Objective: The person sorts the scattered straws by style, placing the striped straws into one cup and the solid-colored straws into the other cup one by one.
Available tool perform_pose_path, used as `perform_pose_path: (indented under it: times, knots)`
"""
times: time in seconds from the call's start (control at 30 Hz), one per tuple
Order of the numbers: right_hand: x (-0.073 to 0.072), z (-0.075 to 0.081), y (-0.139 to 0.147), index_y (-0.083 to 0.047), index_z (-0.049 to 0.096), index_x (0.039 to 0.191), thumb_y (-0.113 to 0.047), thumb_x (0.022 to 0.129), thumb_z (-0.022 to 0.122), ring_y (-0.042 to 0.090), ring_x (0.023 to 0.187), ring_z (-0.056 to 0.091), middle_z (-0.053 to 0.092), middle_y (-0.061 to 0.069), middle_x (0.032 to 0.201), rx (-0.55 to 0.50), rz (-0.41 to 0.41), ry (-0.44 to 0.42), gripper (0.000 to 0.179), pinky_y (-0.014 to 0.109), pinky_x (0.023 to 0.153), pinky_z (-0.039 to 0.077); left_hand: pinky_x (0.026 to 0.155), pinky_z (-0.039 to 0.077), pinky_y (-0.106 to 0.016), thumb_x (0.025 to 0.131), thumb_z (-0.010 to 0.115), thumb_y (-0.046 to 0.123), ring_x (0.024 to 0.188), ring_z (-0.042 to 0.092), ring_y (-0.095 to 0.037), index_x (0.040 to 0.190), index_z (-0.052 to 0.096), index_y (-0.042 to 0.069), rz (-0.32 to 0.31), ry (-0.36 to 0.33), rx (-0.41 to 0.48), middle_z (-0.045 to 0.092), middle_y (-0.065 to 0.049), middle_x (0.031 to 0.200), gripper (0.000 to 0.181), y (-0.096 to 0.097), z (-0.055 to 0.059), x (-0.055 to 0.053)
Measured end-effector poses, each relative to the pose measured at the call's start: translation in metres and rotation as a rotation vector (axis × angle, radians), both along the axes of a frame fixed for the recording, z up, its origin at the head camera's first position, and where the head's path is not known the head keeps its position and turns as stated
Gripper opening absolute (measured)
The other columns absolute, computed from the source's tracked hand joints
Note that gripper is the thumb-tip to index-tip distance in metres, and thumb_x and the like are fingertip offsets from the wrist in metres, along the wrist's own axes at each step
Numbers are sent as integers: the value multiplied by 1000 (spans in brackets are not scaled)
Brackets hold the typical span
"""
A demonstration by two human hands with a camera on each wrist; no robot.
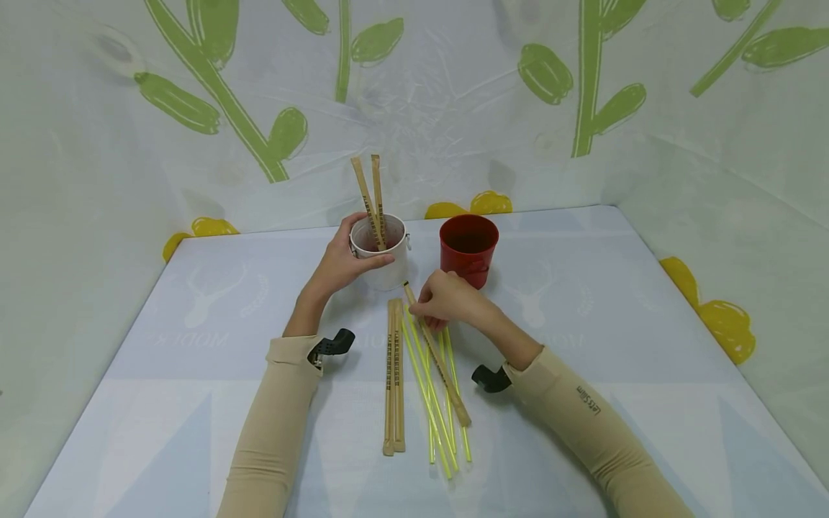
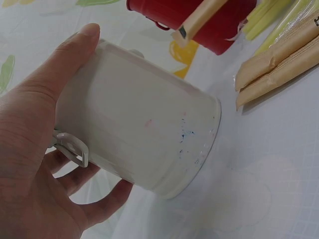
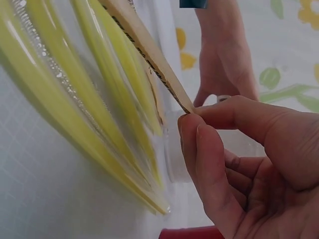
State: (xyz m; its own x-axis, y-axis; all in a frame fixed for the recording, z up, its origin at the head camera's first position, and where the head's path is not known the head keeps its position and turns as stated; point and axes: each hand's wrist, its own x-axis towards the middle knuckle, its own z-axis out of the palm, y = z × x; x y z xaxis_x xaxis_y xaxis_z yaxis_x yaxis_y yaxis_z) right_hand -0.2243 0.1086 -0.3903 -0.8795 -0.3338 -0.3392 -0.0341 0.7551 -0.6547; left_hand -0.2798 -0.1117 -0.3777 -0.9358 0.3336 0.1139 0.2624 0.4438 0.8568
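My left hand (image 1: 343, 260) grips a small white bucket (image 1: 391, 273) by its rim, thumb along the near side. In the left wrist view the bucket (image 2: 139, 119) tilts, with a small handle loop at its side. Two paper-wrapped straws (image 1: 378, 191) stand in it, leaning on the rim. My right hand (image 1: 453, 296) pinches another paper-wrapped straw (image 1: 443, 368) between thumb and fingers near its far end. This straw slants over several yellow straws (image 1: 437, 439) in clear wrappers. The right wrist view shows the pinching fingertips (image 3: 192, 119) close up.
A red bucket (image 1: 473, 267) stands just beyond my right hand. Two more paper-wrapped straws (image 1: 394, 374) lie side by side left of the yellow ones. A white cloth (image 1: 194, 345) covers the table; a leaf-patterned sheet (image 1: 440, 108) hangs behind its far edge.
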Motion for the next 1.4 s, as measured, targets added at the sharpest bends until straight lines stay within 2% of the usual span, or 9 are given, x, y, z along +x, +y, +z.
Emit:
perform_pose_path:
  times: [0.23, 0.37, 0.47, 0.57, 0.93, 1.27, 1.4]
  knots:
    - [-3, 4, 4, -9, 75, 82, -27, 91, 69, 18, 58, 70, 69, 6, 65, -17, 3, 24, 21, 25, 58, 57, 110, 35, -56, 81, 81, 26, 138, 40, -35, 152, 24, 17, 3, -1, -1, 34, -16, 154, 90, 0, -1, -1]
    - [-3, 6, 5, -8, 75, 81, -25, 91, 69, 18, 58, 70, 70, 6, 65, -37, 6, 26, 21, 26, 58, 57, 110, 35, -56, 80, 82, 27, 139, 39, -35, 152, 24, 21, 7, 0, 6, 33, -14, 155, 92, -2, -16, -13]
    - [-3, 7, 6, -8, 75, 80, -24, 92, 68, 19, 58, 70, 70, 7, 65, -46, 6, 23, 21, 26, 58, 57, 111, 35, -56, 79, 83, 30, 139, 39, -32, 152, 24, 28, 13, 7, 15, 34, -10, 155, 94, -5, -29, -24]
    - [-4, 7, 6, -8, 75, 81, -24, 92, 67, 18, 58, 70, 70, 7, 66, -47, 11, 15, 21, 26, 59, 57, 110, 35, -55, 77, 84, 35, 138, 40, -29, 150, 25, 33, 16, 18, 23, 35, -7, 154, 93, -6, -33, -27]
    - [-6, 8, 13, -4, 75, 83, -21, 93, 65, 17, 57, 69, 71, 8, 68, -97, 9, 28, 22, 28, 60, 58, 110, 37, -54, 73, 85, 46, 136, 42, -28, 148, 28, 33, 15, 48, 29, 39, -7, 152, 95, -6, -35, -26]
    - [-5, 13, 16, -2, 75, 93, -21, 92, 63, 18, 59, 69, 71, 8, 69, -112, 14, 45, 22, 28, 61, 58, 110, 36, -55, 74, 84, 44, 136, 42, -27, 148, 28, 34, 18, 54, 26, 38, -6, 152, 93, -7, -35, -26]
    - [-5, 14, 16, -4, 75, 89, -21, 92, 62, 18, 59, 69, 71, 8, 69, -114, 0, 55, 22, 27, 61, 58, 110, 36, -55, 75, 84, 43, 136, 42, -27, 148, 28, 34, 18, 47, 27, 38, -6, 152, 93, -7, -35, -26]
